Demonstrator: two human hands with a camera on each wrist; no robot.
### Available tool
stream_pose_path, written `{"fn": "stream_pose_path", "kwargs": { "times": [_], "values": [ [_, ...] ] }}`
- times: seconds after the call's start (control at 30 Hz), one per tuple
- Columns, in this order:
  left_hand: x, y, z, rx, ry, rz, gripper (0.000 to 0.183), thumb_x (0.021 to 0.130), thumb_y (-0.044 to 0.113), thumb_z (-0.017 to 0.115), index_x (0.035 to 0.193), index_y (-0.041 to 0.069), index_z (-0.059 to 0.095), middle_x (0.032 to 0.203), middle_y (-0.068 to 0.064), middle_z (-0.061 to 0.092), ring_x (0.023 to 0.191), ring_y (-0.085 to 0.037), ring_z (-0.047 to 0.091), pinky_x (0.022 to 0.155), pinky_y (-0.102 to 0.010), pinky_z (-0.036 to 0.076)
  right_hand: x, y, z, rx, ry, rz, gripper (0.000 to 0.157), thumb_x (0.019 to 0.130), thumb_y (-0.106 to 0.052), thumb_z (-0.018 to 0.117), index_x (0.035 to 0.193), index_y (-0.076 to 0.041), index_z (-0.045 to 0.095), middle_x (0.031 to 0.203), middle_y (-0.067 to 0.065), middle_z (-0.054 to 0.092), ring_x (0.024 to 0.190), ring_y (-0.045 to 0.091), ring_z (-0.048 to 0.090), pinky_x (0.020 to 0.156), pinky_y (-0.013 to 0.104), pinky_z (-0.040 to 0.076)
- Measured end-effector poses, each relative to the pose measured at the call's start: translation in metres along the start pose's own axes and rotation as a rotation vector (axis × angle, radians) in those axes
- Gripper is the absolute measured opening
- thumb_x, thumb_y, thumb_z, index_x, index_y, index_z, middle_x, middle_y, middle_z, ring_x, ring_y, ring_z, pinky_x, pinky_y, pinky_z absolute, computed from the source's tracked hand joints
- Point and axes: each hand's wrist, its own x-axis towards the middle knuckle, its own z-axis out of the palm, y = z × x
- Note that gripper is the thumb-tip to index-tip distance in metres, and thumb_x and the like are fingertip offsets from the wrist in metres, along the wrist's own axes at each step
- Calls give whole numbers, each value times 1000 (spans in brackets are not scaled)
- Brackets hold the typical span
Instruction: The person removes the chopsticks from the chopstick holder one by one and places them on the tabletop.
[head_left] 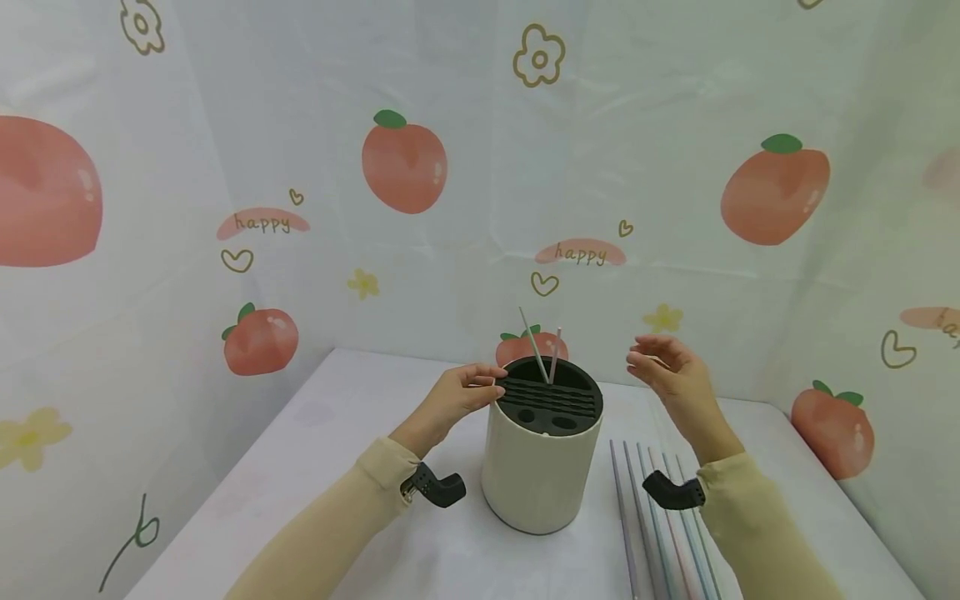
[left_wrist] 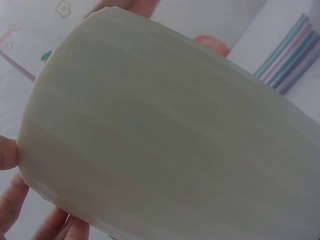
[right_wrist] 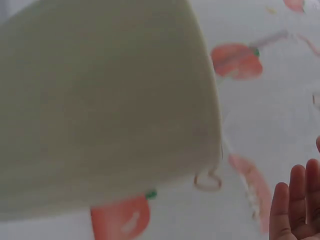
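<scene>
Backdrop cloth [head_left: 480,167]: printed peaches, outline flowers, hearts; the word "happy" reads twice in the head view, at centre left and at centre. A third pink label at the right edge is cut off, unreadable.

Left hand [head_left: 457,398], centre of frame: fingers nearly straight, tips touching the rim of the holder [head_left: 540,467] on its left side. Grip loose, nothing clamped. In the left wrist view the fingertips [left_wrist: 7,152] lie against the holder's wall at the left edge of the frame.

Holder: one, cream cylinder, upright on the white surface [head_left: 315,467], lower centre. Black insert on top with ribbed slots and round holes; no brand or marking visible on the wall.

Straws in holder [head_left: 542,354]: two, pale, standing at the back of the insert, leaning apart from each other.

Right hand [head_left: 671,371], right of centre: raised beside the holder, apart from it, fingers relaxed and spread, holding nothing.

Loose straws [head_left: 660,525]: lying side by side on the surface at lower right, just beside the holder. About five, in purple, green, pink and blue; exact count uncertain where the right sleeve [head_left: 757,533] covers them.
</scene>
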Motion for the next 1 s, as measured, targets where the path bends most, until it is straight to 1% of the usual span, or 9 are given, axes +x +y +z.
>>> {"fn": "stream_pose_path", "kwargs": {
  "times": [0.13,0.3,0.4,0.5,0.57,0.7,0.77,0.87,1.0],
  "values": [
    [0,0,0,-5,4,0,32,89,12,66,121,6,65,128,-15,53,121,-26,50,101,-38,49,8,-4,29,-76,-43,-22,22,91,1,63,104,-17,64,100,-2,62,91,8,64,86,20,55],
    [0,0,-1,-24,11,-5,31,90,11,66,120,5,65,127,-16,52,118,-26,52,101,-37,49,16,0,52,-221,-82,-17,18,90,-8,68,104,-20,64,100,-3,63,93,7,64,86,19,54],
    [0,0,-1,-24,10,-7,31,90,9,66,120,4,65,127,-16,52,117,-26,53,101,-37,49,19,5,61,-302,-101,4,19,90,-9,69,107,-12,63,100,-7,64,94,4,64,85,18,53],
    [0,0,-1,-22,7,-4,31,90,9,66,121,4,64,127,-17,52,117,-26,53,100,-37,49,21,8,66,-359,-114,28,28,89,-10,70,113,0,60,101,-7,64,93,3,65,85,18,53],
    [1,-1,-1,-27,2,-4,32,91,10,65,122,3,64,128,-18,51,119,-27,52,101,-37,49,22,10,68,-393,-117,47,34,88,-11,71,115,5,59,102,-3,65,91,4,66,83,18,52],
    [0,0,0,-31,-7,-7,33,91,11,65,123,3,63,131,-19,50,122,-28,51,102,-37,48,24,12,70,-448,-142,76,35,87,-13,72,114,5,60,108,11,65,88,4,66,78,20,53],
    [0,-1,0,-31,-9,-7,34,91,11,65,124,3,62,131,-19,50,123,-29,50,103,-37,48,25,13,71,-465,-157,82,33,87,-14,73,112,4,61,108,15,64,87,5,66,76,21,54],
    [0,-1,0,-34,-9,-11,34,91,11,65,124,3,62,132,-18,50,124,-28,49,103,-37,47,25,14,71,-469,-178,87,31,86,-12,73,109,5,61,104,13,65,85,5,66,75,20,53],
    [0,0,0,-41,-11,-12,33,91,11,65,123,4,63,132,-18,50,124,-28,49,103,-37,48,26,13,73,-486,-182,93,26,86,-10,72,105,4,62,97,3,65,83,5,66,73,20,53]
  ]
}}
